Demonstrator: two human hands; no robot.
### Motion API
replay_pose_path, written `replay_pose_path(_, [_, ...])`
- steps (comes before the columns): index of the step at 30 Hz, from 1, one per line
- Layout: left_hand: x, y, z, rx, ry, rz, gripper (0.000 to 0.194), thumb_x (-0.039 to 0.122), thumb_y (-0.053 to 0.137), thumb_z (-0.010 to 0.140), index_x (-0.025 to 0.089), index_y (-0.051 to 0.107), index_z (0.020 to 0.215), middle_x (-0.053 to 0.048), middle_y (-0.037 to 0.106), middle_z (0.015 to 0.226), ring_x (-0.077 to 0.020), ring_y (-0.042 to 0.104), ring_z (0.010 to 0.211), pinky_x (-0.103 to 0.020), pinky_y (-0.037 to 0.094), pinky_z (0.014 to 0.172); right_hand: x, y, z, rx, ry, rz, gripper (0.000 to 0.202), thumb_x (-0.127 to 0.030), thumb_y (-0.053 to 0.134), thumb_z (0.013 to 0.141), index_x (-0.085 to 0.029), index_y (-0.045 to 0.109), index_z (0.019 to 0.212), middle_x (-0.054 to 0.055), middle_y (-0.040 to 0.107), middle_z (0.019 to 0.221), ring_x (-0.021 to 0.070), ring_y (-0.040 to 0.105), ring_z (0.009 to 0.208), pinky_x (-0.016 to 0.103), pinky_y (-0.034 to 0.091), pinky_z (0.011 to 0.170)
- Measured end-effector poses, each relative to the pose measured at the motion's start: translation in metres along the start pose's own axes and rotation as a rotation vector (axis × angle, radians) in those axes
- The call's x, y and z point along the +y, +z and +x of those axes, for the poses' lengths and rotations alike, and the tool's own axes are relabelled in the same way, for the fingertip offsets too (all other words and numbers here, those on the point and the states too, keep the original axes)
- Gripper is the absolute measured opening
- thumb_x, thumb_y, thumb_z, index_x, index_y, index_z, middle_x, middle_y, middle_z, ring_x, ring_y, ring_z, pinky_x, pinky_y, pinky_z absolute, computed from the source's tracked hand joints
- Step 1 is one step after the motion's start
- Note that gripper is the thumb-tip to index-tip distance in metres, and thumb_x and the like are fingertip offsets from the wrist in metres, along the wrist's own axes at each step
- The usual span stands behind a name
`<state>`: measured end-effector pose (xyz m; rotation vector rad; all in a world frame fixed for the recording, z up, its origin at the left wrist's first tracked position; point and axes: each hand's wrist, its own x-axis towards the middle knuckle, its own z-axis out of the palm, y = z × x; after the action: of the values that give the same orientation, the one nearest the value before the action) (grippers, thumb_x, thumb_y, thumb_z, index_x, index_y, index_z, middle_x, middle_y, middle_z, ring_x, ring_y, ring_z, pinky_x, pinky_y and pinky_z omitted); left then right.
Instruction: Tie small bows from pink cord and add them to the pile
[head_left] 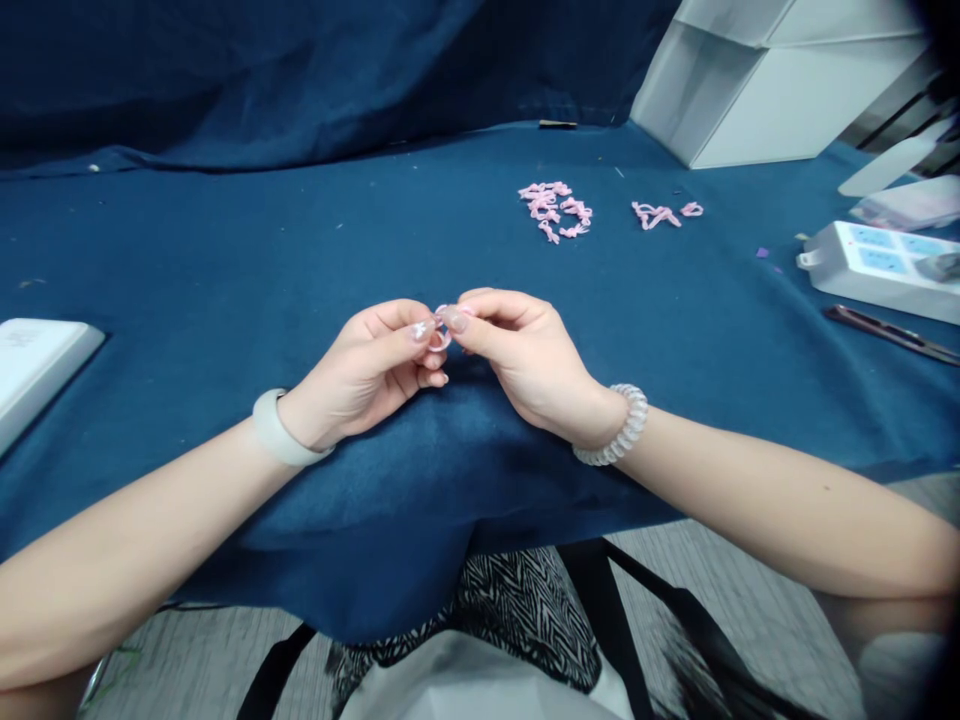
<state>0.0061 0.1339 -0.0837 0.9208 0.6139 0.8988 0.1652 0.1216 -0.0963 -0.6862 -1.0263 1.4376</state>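
Note:
Between the fingertips of both hands is a small pink cord loop (440,341), partly covered by the thumbs. My left hand (379,362), with a pale band at the wrist, pinches it from the left. From the other side my right hand (517,350), wearing a clear coiled bracelet (627,425), pinches the same cord. Both hands are closed and meet just above the blue cloth. Farther back lies a cluster of knotted pink cord pieces (546,204). To its right are a few more pink cord pieces (656,215).
A white power strip (885,262) lies at the right, with dark tweezers or a similar slim tool (892,333) in front of it. A white box (772,100) stands at the back right. On the left edge sits a white object (41,365). Blue cloth (225,240) covers the table.

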Motion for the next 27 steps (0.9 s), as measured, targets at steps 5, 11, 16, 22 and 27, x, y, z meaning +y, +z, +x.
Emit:
replay_pose_path(5, [-0.0010, -0.0036, 0.0010, -0.062, -0.051, -0.018, 0.016, 0.018, 0.085, 0.069, 0.011, 0.071, 0.073, 0.000, 0.062, 0.063, -0.0079, 0.060, 0.059, -0.018, 0.059, 0.058, 0.0018, -0.0038, 0.0017, 0.012, -0.180, -0.167, 0.018, -0.032, 0.086, 0.064, -0.020, 0.074, 0.067, -0.001, 0.066, 0.077, 0.0086, 0.059, 0.073, 0.024, 0.050, 0.072])
replay_pose_path(11, [-0.0017, -0.0045, 0.0014, -0.101, -0.072, -0.026, 0.016, 0.020, 0.083, 0.072, 0.010, 0.071, 0.077, -0.001, 0.062, 0.065, -0.0078, 0.061, 0.060, -0.019, 0.060, 0.062, 0.0000, -0.0061, 0.0018, -0.065, -0.181, -0.193, 0.017, -0.034, 0.085, 0.066, -0.021, 0.076, 0.069, 0.000, 0.065, 0.083, 0.0095, 0.060, 0.079, 0.025, 0.050, 0.076])
replay_pose_path(16, [-0.0018, -0.0034, 0.0005, -0.100, -0.087, -0.018, 0.020, 0.022, 0.084, 0.070, 0.009, 0.070, 0.075, 0.000, 0.062, 0.064, -0.0076, 0.061, 0.059, -0.019, 0.060, 0.062, -0.0011, -0.0074, 0.0029, -0.122, -0.120, -0.135, 0.014, -0.030, 0.086, 0.065, -0.022, 0.076, 0.070, 0.000, 0.064, 0.088, 0.0090, 0.062, 0.084, 0.023, 0.052, 0.079])
replay_pose_path(22, [-0.0019, -0.0032, -0.0020, -0.096, -0.080, 0.025, 0.019, 0.021, 0.083, 0.072, 0.008, 0.071, 0.079, -0.001, 0.064, 0.062, -0.0082, 0.063, 0.057, -0.019, 0.060, 0.062, -0.0071, -0.0076, 0.0008, -0.137, -0.080, -0.185, 0.014, -0.027, 0.088, 0.061, -0.021, 0.077, 0.068, 0.002, 0.063, 0.095, 0.0101, 0.062, 0.087, 0.024, 0.053, 0.081])
replay_pose_path(27, [-0.0029, -0.0024, -0.0025, -0.074, -0.089, 0.062, 0.019, 0.020, 0.083, 0.072, 0.008, 0.069, 0.078, -0.001, 0.065, 0.061, -0.0080, 0.063, 0.055, -0.019, 0.060, 0.061, -0.0061, -0.0103, 0.0010, -0.168, -0.093, -0.213, 0.017, -0.028, 0.088, 0.062, -0.020, 0.076, 0.070, 0.003, 0.063, 0.101, 0.0121, 0.062, 0.091, 0.024, 0.055, 0.076])
